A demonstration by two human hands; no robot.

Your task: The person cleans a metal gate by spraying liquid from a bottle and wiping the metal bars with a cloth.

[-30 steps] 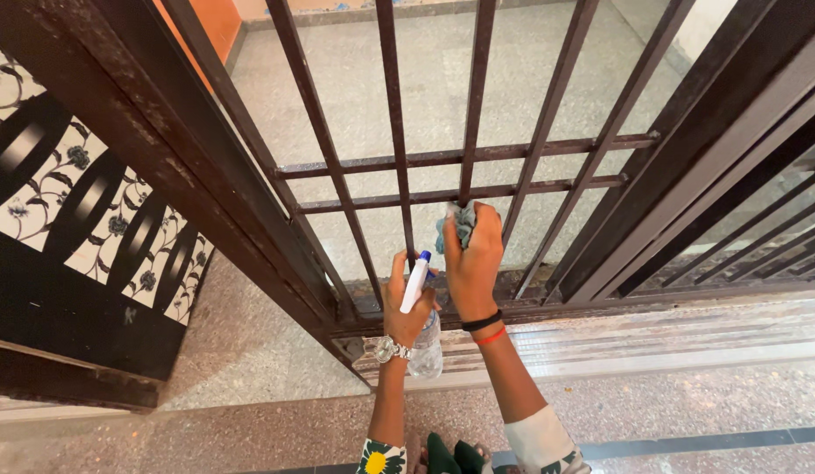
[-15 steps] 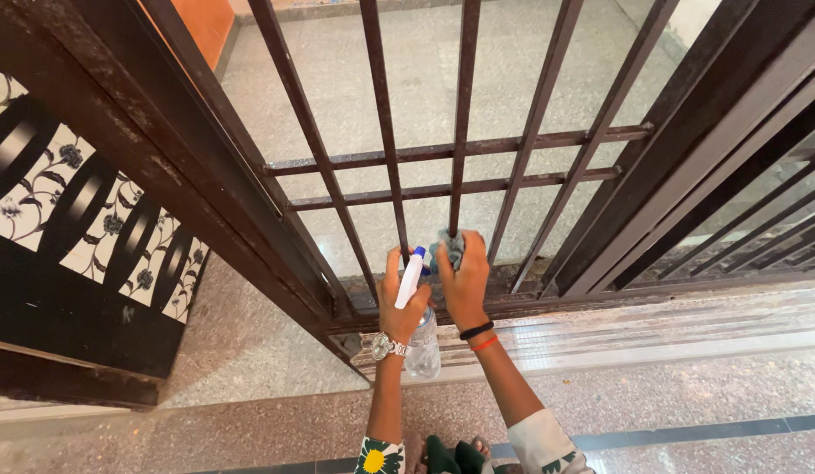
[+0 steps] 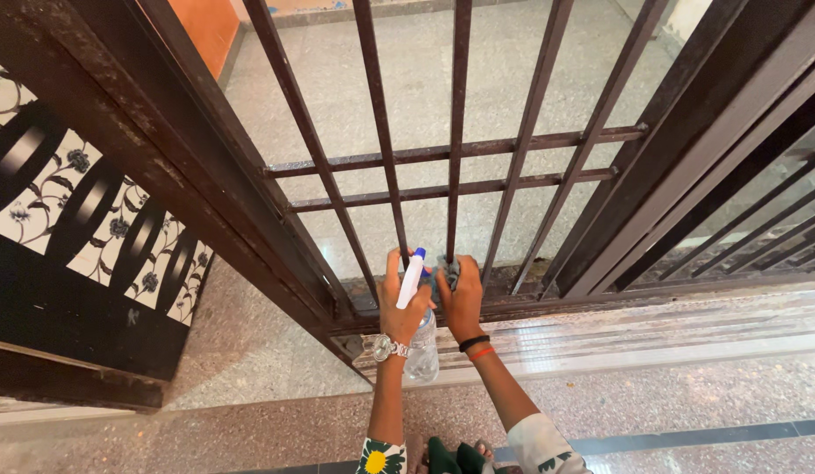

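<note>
Looking down from the head view, the person's right hand (image 3: 463, 297) is closed around a bunched grey cloth (image 3: 448, 270) and presses it to the foot of a vertical bar (image 3: 454, 189) of the dark metal gate (image 3: 688, 123), just above the bottom rail (image 3: 548, 303). A second ago that hand and cloth sat higher on the bar; half a second ago they were lower, and now they are at its base. Judging by this, the wipe has run down the length of the bar and reached its end.

At about nine o'clock from the cloth, the left hand (image 3: 400, 307) is wrapped around the neck of a clear spray bottle (image 3: 420, 338) with a white and blue nozzle (image 3: 412, 276) pointing up toward twelve o'clock. It has kept that grip throughout, the bottle body hanging below the palm over the striped marble threshold (image 3: 653, 338). A wristwatch (image 3: 383, 348) sits on the left wrist; black and red bands (image 3: 477, 347) circle the right. At nine o'clock stands a patterned door panel (image 3: 82, 219).
</note>
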